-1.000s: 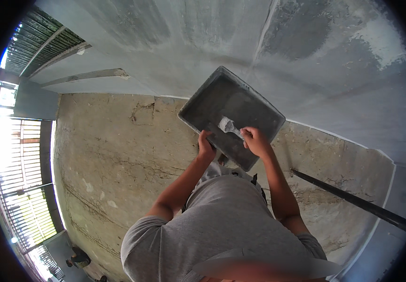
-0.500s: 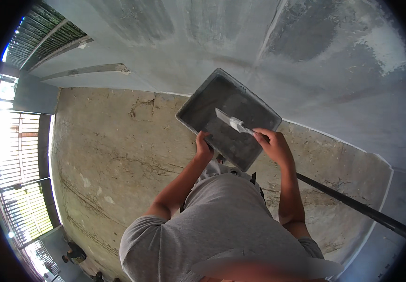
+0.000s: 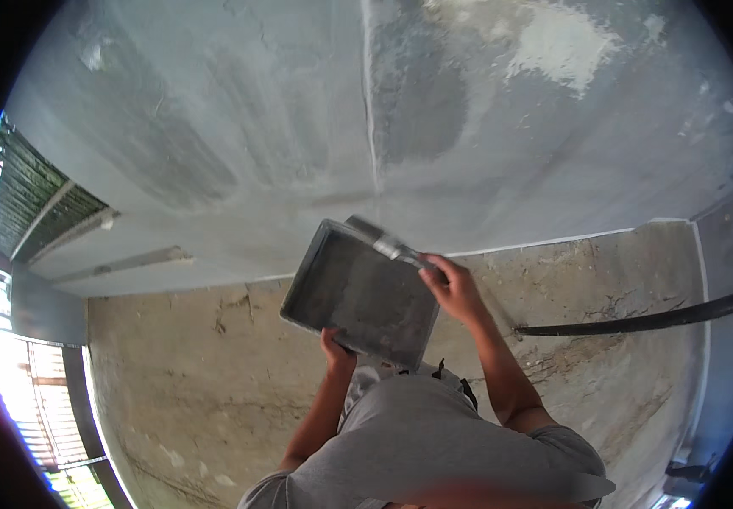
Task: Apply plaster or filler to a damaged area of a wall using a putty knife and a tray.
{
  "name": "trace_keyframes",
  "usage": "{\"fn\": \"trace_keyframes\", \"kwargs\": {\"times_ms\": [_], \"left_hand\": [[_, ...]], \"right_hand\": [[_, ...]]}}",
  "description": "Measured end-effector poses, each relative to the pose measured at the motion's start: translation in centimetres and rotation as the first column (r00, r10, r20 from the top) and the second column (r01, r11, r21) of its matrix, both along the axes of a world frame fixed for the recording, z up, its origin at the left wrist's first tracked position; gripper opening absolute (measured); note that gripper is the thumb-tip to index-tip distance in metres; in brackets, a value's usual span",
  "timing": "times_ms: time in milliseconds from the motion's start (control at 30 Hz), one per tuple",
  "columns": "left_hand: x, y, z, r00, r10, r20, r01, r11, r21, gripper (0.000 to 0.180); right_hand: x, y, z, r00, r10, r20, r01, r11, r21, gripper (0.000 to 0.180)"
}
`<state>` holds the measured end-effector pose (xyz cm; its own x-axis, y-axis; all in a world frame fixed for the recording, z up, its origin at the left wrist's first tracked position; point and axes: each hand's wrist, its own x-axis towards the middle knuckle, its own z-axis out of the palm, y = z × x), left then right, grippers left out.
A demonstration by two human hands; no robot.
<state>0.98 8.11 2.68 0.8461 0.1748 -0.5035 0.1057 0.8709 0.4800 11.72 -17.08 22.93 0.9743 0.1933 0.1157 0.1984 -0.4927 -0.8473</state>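
A person's left hand [image 3: 335, 348] grips the near edge of a grey paint tray [image 3: 358, 293], fingers curled beneath it, holding it tilted in front of a grey wall [image 3: 298, 127]. The right hand [image 3: 454, 287] is closed around the handle of a paintbrush [image 3: 383, 242], whose bristles sit at the tray's far upper edge, above the concrete floor [image 3: 188, 382].

1 grey paint tray [image 3: 358, 293], 1 brush [image 3: 383, 242] and 2 hands beside the tray, 1 black hose [image 3: 638, 321] right of it.
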Motion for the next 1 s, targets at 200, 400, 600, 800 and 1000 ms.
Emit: {"fn": "trace_keyframes", "kwargs": {"times_ms": [200, 400, 600, 800, 1000], "left_hand": [[-0.4, -0.3, 6.0, 0.987, 0.002, -0.16, 0.005, 0.999, 0.043, 0.039], [0.4, 1.1, 2.4, 0.996, 0.028, -0.087, -0.024, 0.999, 0.047, 0.044], [0.5, 1.5, 1.0, 0.974, 0.147, -0.171, -0.144, 0.989, 0.029, 0.033], [-0.4, 2.3, 1.7, 0.993, 0.089, -0.079, -0.088, 0.996, 0.015, 0.038], [-1.6, 4.9, 2.4, 0.988, 0.123, -0.092, -0.121, 0.992, 0.03, 0.035]], "right_hand": [[2.7, -7.3, 5.0, 0.881, -0.33, 0.339, 0.329, 0.942, 0.063, 0.03], [5.3, -7.7, 11.7, 0.739, -0.43, 0.519, 0.474, 0.879, 0.052, 0.031], [8.4, -3.6, 17.6, 0.571, -0.433, 0.698, 0.496, 0.859, 0.128, 0.032], [11.5, -1.9, 18.3, 0.479, -0.435, 0.763, 0.51, 0.845, 0.161, 0.034], [12.2, -0.1, 17.6, 0.421, -0.461, 0.781, 0.514, 0.831, 0.213, 0.034]]}}
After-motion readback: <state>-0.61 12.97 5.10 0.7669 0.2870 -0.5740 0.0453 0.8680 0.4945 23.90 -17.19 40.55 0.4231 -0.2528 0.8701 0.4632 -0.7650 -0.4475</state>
